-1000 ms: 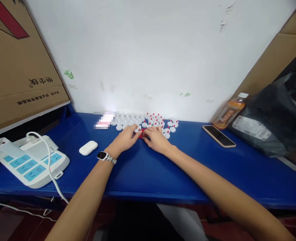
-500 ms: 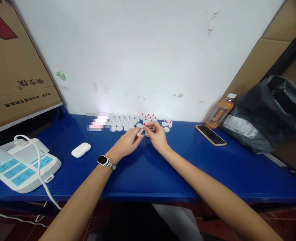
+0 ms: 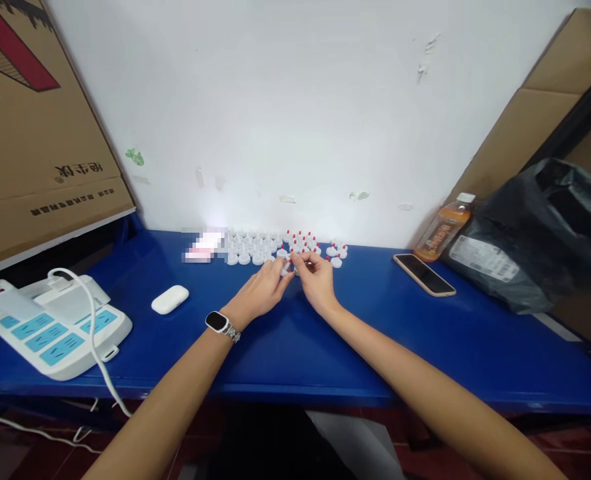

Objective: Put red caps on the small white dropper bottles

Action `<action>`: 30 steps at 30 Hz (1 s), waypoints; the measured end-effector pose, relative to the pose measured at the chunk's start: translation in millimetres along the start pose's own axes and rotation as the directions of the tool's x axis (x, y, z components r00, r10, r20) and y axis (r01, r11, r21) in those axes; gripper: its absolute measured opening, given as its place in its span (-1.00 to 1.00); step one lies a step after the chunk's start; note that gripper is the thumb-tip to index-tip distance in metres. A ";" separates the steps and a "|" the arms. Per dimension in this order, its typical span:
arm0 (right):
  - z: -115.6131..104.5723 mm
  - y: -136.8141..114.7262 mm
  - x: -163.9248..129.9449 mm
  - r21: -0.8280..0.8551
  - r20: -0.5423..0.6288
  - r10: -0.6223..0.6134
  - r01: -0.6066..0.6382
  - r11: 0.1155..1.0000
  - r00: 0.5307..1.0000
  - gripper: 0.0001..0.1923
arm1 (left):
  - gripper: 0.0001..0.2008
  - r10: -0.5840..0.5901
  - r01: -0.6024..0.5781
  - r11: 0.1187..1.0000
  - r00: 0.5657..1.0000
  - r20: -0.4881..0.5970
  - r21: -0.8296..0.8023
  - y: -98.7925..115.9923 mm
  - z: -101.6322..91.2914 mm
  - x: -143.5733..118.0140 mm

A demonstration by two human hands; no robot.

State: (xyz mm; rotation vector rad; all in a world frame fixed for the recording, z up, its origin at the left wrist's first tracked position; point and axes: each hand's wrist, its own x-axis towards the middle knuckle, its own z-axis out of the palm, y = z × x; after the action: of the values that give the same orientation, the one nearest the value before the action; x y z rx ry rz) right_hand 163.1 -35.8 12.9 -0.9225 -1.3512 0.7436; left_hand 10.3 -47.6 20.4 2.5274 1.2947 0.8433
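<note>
A white nozzle cap (image 3: 286, 269) is held low over the table between my two hands. My left hand (image 3: 264, 289) is closed around its base, thumb and fingers pinched together. The fingertips of my right hand (image 3: 318, 283) pinch at its pointed end, and they hide the tip. Behind my left hand stand several rows of white nozzle caps (image 3: 244, 258) with plain tips. Nozzle caps with red tips (image 3: 305, 243) are grouped behind my right hand. A few more red-tipped caps (image 3: 336, 263) stand slightly to the right.
On the left of the blue table (image 3: 295, 360) lie a power strip (image 3: 75, 343) with a white cable and a white earbud case (image 3: 170, 299). At right are a phone (image 3: 424, 274), an orange drink bottle (image 3: 444, 229) and a black plastic bag (image 3: 515, 267). A white wall (image 3: 295, 120) rises behind.
The whole view has shifted slightly right and down. Both hands stay together on the nozzle cap, with only a small change in finger position.
</note>
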 end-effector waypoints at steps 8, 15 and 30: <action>2.4 -8.7 -0.5 -0.073 0.008 -0.062 0.062 0.995 0.998 -0.59 | -0.74 -0.006 0.002 0.995 0.999 -0.052 -0.095 -2.6 0.5 1.5; -4.0 -8.7 8.5 0.001 0.096 -0.030 0.030 1.000 0.995 -0.66 | -0.73 0.029 -0.034 0.997 0.997 -0.074 -0.068 -0.8 -3.2 3.8; -32.1 -6.3 15.6 -0.533 0.463 -0.036 0.311 0.787 0.885 -0.88 | -0.55 -0.040 0.033 0.998 0.992 -0.117 -0.061 -13.6 -18.7 0.4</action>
State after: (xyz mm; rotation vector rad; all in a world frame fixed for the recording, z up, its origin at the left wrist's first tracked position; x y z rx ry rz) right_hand 196.0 -29.0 26.3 -1.1327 -2.1178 0.3715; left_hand -9.4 -40.8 30.5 2.4341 1.3255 1.0214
